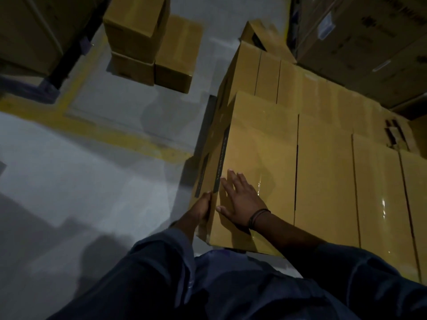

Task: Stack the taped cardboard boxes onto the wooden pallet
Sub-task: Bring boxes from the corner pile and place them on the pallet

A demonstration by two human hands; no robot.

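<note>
At the near left corner of the stack of taped cardboard boxes [323, 139], the nearest box [261, 144] lies with its glossy taped top up and both hands on it. The right hand [240, 199] rests flat on the top of that box near its left edge, fingers spread and open, gripping nothing; a dark band [257, 218] circles the wrist. The left hand [203, 207] presses against the box's left side face at the near corner, fingers laid along the cardboard rather than curled around anything. Beyond that box, more boxes of the same kind sit edge to edge to its right and behind it. Left of it lies grey floor [80, 181] crossed by a yellow line [111, 128], and farther off across that floor stands a smaller pile of cartons [150, 42]. The pallet cannot be made out.
</note>
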